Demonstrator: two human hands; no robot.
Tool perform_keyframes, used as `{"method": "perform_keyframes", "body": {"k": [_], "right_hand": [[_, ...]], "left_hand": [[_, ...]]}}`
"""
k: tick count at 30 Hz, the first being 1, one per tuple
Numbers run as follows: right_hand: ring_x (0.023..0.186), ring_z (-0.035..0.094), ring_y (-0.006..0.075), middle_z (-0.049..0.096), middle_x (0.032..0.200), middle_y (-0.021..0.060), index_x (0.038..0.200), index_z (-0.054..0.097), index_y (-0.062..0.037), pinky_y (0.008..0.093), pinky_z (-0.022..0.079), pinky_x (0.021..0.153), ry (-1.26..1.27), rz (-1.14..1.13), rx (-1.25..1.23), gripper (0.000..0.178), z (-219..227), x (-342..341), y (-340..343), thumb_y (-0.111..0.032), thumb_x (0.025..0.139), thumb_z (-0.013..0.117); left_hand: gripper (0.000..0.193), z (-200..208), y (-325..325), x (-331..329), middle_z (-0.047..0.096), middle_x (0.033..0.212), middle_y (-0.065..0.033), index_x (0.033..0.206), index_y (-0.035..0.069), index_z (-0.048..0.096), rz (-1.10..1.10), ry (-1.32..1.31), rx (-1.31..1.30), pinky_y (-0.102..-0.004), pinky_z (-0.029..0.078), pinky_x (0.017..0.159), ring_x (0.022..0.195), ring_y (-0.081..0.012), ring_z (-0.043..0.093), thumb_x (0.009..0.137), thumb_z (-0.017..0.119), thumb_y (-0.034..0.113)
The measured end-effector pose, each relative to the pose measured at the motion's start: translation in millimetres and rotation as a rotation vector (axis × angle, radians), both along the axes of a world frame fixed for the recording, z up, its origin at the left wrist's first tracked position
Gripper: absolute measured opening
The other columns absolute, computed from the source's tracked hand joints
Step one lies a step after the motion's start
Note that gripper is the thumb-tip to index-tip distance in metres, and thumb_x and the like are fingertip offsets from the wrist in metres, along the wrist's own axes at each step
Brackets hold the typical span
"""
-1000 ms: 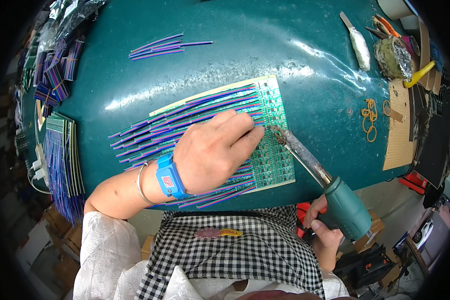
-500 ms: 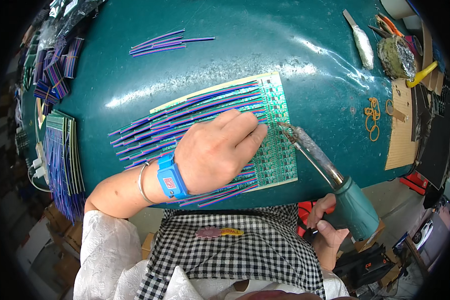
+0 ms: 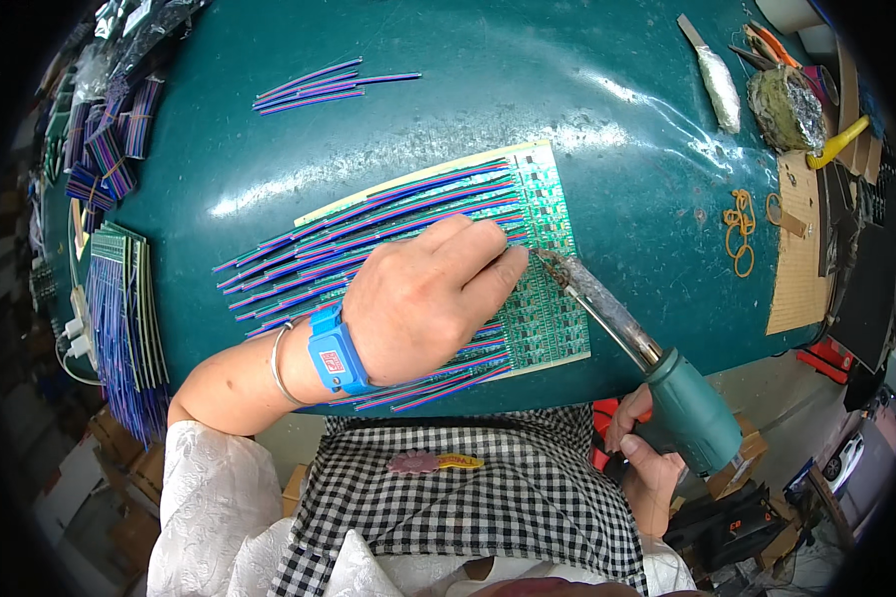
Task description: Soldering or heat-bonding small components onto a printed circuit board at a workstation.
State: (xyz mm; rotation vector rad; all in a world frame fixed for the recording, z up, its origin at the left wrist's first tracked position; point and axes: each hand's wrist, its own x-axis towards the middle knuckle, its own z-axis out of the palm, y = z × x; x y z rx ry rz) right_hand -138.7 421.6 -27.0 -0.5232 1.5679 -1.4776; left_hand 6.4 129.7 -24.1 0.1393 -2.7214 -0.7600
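Note:
A green circuit board panel [image 3: 548, 308] lies on the table, with rows of striped blue, red and black ribbon wires [image 3: 314, 242] running off its left side. My left hand [image 3: 418, 298], wearing a blue wrist strap [image 3: 336, 350], rests over these wires. Its thumb and finger are pinched at a ribbon wire's end on the board; the exact grip is partly hidden. My right hand [image 3: 642, 438] is wrapped round the handle of a green soldering gun [image 3: 695, 413]. The gun's dark tip meets the board area just right of my left fingertips.
Loose ribbon wires [image 3: 314, 90] lie at the far side. Bundled wires [image 3: 110, 149] and a stack of wired boards [image 3: 129, 318] stand at the left. Rubber bands [image 3: 740, 234], a foil-wrapped blade [image 3: 717, 88], a foil-edged lump [image 3: 786, 107] and cardboard [image 3: 798, 259] lie at the right.
The soldering gun in my right hand has moved left, bringing its tip closer to my left fingertips. My left hand has barely shifted and stays pinched on the wire.

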Motion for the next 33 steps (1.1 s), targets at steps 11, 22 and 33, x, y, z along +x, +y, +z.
{"method": "perform_keyframes", "body": {"k": [11, 22, 33], "right_hand": [[0.051, 0.052, 0.0186, 0.052, 0.070, 0.0094, 0.098, 0.053, 0.0025, 0.0312, 0.047, 0.044, -0.141, -0.188, 0.020, 0.040, 14.0, 6.4, -10.4, -0.013, 0.070, 0.078], [0.051, 0.053, 0.0192, 0.052, 0.069, 0.0104, 0.096, 0.052, 0.0040, 0.0306, 0.047, 0.045, -0.005, 0.019, -0.020, 0.037, 0.6, -3.4, -0.2, -0.012, 0.073, 0.076], [0.051, 0.052, 0.0186, 0.053, 0.074, 0.0113, 0.108, 0.051, 0.0074, 0.0315, 0.047, 0.043, -0.157, -0.143, -0.086, 0.045, 9.9, -1.2, -6.4, -0.010, 0.074, 0.075]], "left_hand": [[0.036, -1.0, -0.9, 0.1, 0.060, 0.090, -0.0120, 0.104, -0.005, 0.070, -0.009, 0.021, -0.002, -0.0363, 0.053, 0.060, 0.074, -0.0258, 0.063, 0.067, 0.069, -0.002], [0.037, -1.0, 0.4, 0.7, 0.060, 0.090, -0.0110, 0.104, -0.005, 0.070, -0.004, 0.015, -0.031, -0.0357, 0.051, 0.057, 0.071, -0.0244, 0.061, 0.067, 0.068, 0.000], [0.038, -1.3, 0.1, 1.6, 0.059, 0.090, -0.0109, 0.104, -0.005, 0.070, -0.014, 0.014, -0.034, -0.0356, 0.050, 0.057, 0.070, -0.0242, 0.060, 0.067, 0.068, 0.001]]}}
